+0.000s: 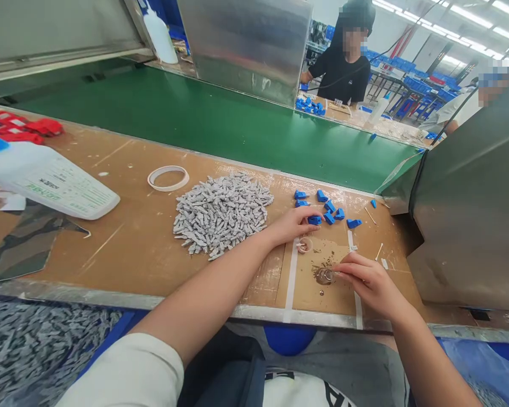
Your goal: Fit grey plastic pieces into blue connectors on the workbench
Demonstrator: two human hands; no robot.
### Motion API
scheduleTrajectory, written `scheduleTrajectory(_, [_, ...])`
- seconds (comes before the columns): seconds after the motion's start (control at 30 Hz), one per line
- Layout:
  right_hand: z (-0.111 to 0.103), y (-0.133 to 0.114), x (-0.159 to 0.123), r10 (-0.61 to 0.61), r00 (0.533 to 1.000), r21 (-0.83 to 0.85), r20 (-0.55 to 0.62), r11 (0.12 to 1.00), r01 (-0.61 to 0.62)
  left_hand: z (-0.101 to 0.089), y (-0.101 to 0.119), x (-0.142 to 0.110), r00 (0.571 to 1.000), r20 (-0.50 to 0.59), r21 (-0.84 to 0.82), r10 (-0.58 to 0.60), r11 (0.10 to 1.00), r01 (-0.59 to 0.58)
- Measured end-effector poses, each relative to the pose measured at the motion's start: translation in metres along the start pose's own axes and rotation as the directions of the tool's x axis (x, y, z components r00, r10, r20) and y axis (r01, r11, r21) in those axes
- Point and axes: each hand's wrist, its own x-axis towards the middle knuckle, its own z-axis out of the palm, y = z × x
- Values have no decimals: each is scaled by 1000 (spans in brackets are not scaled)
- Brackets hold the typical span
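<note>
My left hand (294, 223) reaches across the brown worktop (139, 237) and pinches one small blue plastic piece (314, 220) at the edge of a scatter of blue pieces (328, 206). My right hand (367, 280) is closed in a pinch on a thin stick, its tip at a small glue puddle (323, 276) on the board. A heap of grey plastic parts (220, 212) lies just left of my left hand. A second small glue blob (304, 245) sits between my hands.
A white bottle (46, 178) lies on its side at the left, with red parts (21, 125) behind it. A tape ring (168, 177) lies near the green conveyor belt (220, 121). A metal housing (470, 209) stands at the right. A person in black (343, 62) works opposite.
</note>
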Motion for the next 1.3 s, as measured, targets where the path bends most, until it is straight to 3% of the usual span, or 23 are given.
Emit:
scheduleTrajectory(0.33, [-2,2,0,28,999,43,44,999,-30,2,-6,2,999,7,-88,-34,996,34])
scheduleTrajectory(0.47, [-11,0,5,49,993,89,-110,995,-39,2,-9,3,999,13,-88,-33,996,34])
scheduleTrajectory(0.63, [-18,12,40,161,905,260,-394,964,-58,2,-15,5,999,15,-13,-49,999,49])
scheduleTrajectory(0.77, [-4,34,73,258,840,432,-476,901,-32,-1,-11,3,997,59,36,-53,998,51])
scheduleTrajectory(0.93, [15,58,86,297,787,451,-541,892,-27,-4,-4,-1,994,111,36,-4,999,0])
scheduleTrajectory(1.1, [20,62,86,215,812,387,-542,922,14,-2,-8,1,992,94,29,-85,996,82])
scheduleTrajectory(1.3, [22,62,87,158,851,323,-500,946,14,-2,-8,3,993,94,103,-66,993,57])
